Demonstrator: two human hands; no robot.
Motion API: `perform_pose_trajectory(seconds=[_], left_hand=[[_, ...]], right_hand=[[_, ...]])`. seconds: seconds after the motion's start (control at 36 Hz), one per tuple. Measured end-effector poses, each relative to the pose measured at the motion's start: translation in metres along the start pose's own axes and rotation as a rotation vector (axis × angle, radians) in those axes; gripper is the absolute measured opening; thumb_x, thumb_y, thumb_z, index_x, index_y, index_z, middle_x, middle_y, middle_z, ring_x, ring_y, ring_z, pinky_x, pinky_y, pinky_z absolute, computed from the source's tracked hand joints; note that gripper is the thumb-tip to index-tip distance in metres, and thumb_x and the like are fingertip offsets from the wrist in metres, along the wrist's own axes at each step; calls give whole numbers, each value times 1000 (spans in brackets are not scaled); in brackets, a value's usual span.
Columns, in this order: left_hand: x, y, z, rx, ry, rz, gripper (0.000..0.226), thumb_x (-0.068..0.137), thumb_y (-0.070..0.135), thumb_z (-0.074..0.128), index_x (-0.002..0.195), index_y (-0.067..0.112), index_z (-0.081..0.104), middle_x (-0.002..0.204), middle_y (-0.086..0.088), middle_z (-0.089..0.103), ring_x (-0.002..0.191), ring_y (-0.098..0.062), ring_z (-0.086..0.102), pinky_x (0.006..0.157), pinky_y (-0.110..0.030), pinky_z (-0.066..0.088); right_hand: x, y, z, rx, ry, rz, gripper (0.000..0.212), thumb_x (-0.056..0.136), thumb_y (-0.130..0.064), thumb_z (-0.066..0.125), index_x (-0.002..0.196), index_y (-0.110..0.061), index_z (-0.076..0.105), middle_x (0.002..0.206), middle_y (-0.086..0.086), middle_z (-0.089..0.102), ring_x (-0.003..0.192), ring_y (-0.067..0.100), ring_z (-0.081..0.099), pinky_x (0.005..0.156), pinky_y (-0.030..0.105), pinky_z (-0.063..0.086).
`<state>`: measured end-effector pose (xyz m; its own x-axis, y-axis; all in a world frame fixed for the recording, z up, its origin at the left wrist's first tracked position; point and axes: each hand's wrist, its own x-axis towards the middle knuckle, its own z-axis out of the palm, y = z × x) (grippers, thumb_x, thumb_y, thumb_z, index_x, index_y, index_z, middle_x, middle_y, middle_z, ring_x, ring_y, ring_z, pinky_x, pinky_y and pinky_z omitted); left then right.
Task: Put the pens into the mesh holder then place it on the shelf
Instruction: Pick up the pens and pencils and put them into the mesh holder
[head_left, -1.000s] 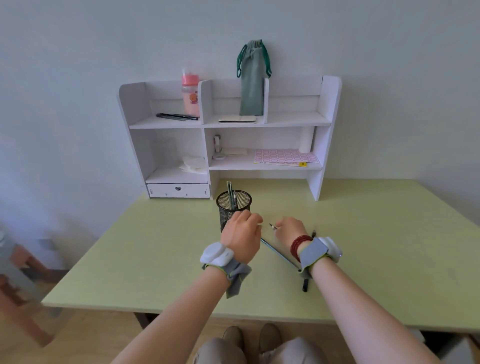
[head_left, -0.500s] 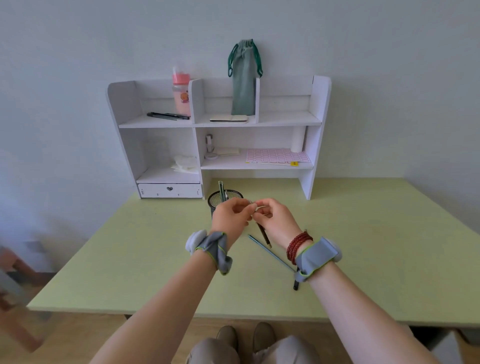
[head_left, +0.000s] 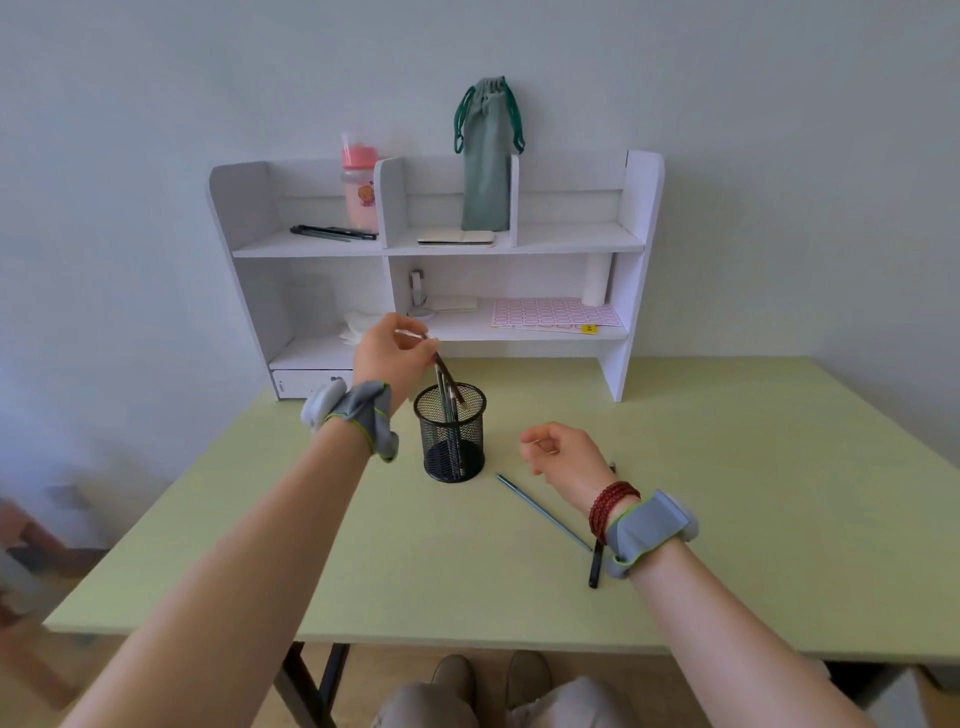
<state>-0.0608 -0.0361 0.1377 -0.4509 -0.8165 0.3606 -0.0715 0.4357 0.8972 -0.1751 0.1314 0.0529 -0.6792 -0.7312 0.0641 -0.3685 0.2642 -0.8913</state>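
Note:
A black mesh holder (head_left: 451, 441) stands upright on the green desk (head_left: 753, 493), with a few pens inside. My left hand (head_left: 389, 358) is above its left rim, pinching the top of a dark pen (head_left: 448, 376) whose lower end dips into the holder. My right hand (head_left: 561, 454) hovers right of the holder, fingers loosely curled, holding nothing. A thin teal pen (head_left: 543, 512) lies on the desk under it, and a black pen (head_left: 596, 564) lies partly hidden by my right wrist. The white shelf unit (head_left: 631, 270) stands behind.
The shelf unit holds a pink bottle (head_left: 358, 187), a green pouch (head_left: 485, 156), black pens (head_left: 332, 232), a small notebook (head_left: 457, 237), a sticker sheet (head_left: 556, 314) and a white roll (head_left: 596, 280). Its right upper bay is bare. My knees show under the desk's front edge.
My left hand took the dark pen from my right hand and carried it up over the holder, lowering its tip inside. My right hand dropped away to the right, empty.

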Motion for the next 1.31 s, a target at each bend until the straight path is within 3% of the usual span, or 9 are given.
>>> perform_pose_trajectory(seconds=[0.08, 0.22, 0.5, 0.56, 0.72, 1.03, 1.14, 1.22, 1.31], left_hand=[[8, -5, 3, 152, -37, 33, 7, 80, 14, 66, 85, 16, 62, 71, -1, 67, 64, -15, 61, 58, -23, 45], [14, -14, 15, 377, -219, 55, 10, 78, 21, 69, 83, 13, 69, 82, -5, 69, 77, -18, 61, 73, -27, 50], [16, -25, 39, 575, -368, 1, 14, 77, 27, 67, 85, 17, 73, 89, -6, 72, 80, -21, 63, 72, -27, 49], [16, -27, 42, 610, -385, -13, 17, 77, 29, 66, 86, 17, 73, 89, -7, 72, 82, -24, 64, 72, -29, 51], [13, -32, 44, 619, -394, -29, 19, 77, 32, 64, 86, 18, 73, 90, -6, 73, 80, -23, 65, 75, -30, 54], [13, -31, 46, 747, -374, -38, 20, 79, 35, 60, 81, 19, 72, 84, -9, 72, 76, -30, 65, 72, -34, 56], [15, -31, 46, 813, -387, -58, 24, 77, 39, 58, 72, 19, 70, 76, -8, 70, 68, -29, 64, 65, -32, 55], [17, -32, 45, 859, -381, -70, 31, 76, 41, 57, 64, 15, 67, 66, -8, 67, 63, -29, 64, 60, -30, 53], [14, -28, 45, 888, -391, -70, 31, 78, 40, 57, 70, 12, 69, 69, -9, 66, 64, -29, 62, 59, -28, 48]], right_hand=[[1, 3, -1, -6, -4, 11, 14, 87, -15, 57, 99, -14, 64, 77, -3, 58, 71, 16, 58, 74, 30, 48], [1, 8, -1, -58, -14, 24, 16, 86, -17, 58, 100, -14, 65, 80, -1, 59, 79, 17, 58, 81, 30, 47], [0, 19, 4, -97, -17, 47, 14, 85, -20, 60, 97, -16, 67, 68, -11, 54, 78, 14, 55, 70, 21, 40], [1, 21, 5, -98, -12, 52, 15, 84, -20, 60, 97, -16, 67, 70, -11, 54, 78, 15, 56, 74, 21, 41], [-3, 25, 7, -154, -22, 64, 21, 82, -20, 61, 101, -14, 68, 70, -15, 54, 80, 10, 55, 62, 15, 40], [-6, 30, 18, -328, -74, 52, 22, 79, -13, 66, 100, -9, 67, 92, 2, 63, 83, 10, 52, 77, 18, 40], [-6, 30, 20, -352, -65, 52, 21, 80, -12, 66, 101, -9, 66, 88, -3, 56, 83, 11, 51, 77, 19, 41], [-6, 28, 21, -374, -66, 67, 22, 81, -11, 64, 103, -8, 64, 91, 0, 57, 93, 21, 59, 85, 25, 45], [-6, 26, 22, -405, -67, 86, 23, 83, -12, 63, 105, -7, 62, 106, 10, 66, 105, 25, 60, 90, 29, 47]])
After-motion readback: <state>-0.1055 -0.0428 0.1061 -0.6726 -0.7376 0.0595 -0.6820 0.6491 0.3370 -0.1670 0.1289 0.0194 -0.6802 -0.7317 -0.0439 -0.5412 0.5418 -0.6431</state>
